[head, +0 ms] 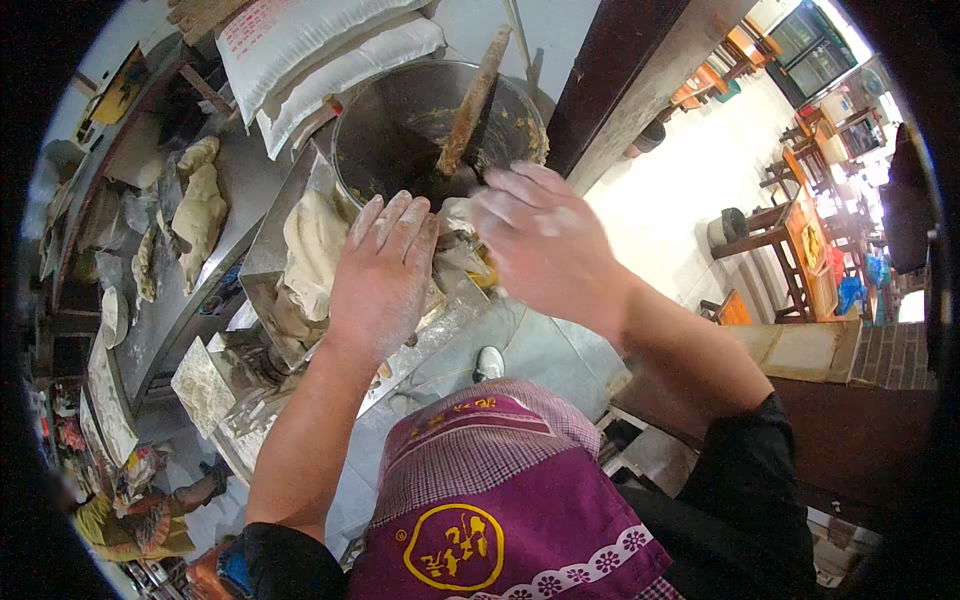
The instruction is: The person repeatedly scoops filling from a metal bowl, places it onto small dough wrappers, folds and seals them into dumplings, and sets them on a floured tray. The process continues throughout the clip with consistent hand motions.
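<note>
My left hand point(386, 270), dusted with flour, is held palm down in front of the round metal tub point(541, 124), right beside a pale lump of dough point(315, 240). My right hand point(547, 232), also floury and slightly blurred, is over the tub's near right rim. A bit of whitish material point(459, 214) shows between the two hands; whether either touches it is hidden. Under both palms I cannot see. A worn wooden rolling pin or stick point(476, 101) leans inside the tub. The dough rests in a metal tray point(262, 315) of a floury machine.
White sacks point(330, 45) are stacked behind the tub. On the left, more dough point(201, 214) lies on a metal counter point(247, 202). A dark post point(622, 67) stands right of the tub. Wooden tables point(799, 225) are farther right. Another person point(142, 525) is at the lower left.
</note>
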### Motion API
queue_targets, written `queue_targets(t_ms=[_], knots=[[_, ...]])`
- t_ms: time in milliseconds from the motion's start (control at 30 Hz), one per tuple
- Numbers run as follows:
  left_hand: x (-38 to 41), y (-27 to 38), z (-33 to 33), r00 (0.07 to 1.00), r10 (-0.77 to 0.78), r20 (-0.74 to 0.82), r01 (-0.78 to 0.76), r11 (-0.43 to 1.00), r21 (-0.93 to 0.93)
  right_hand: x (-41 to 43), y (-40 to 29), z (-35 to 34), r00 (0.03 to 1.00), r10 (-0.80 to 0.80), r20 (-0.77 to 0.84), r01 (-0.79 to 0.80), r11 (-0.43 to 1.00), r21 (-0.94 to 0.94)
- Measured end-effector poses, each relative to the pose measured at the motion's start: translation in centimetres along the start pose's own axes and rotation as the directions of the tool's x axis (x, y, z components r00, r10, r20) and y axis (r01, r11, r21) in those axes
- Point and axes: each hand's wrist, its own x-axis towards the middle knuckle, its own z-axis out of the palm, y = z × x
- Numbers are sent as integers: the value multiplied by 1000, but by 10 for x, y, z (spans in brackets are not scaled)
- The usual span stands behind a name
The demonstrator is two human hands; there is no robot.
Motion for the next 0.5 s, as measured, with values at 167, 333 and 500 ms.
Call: queue_targets(t_ms=[167, 333, 500], knots=[[-42, 6, -31, 987, -133, 84, 141, 985, -98, -13, -26, 19, 1000, 24, -1, -24, 1000, -2], [-98, 7, -52, 946, -169, 276, 222, 960, -173, -2, -22, 15, 994, 15, 107, -16, 1000, 5], [-152, 5, -76, 876, -346, 336, 426, 881, -205, -13, -24, 22, 996, 74, 50, -77, 996, 47]])
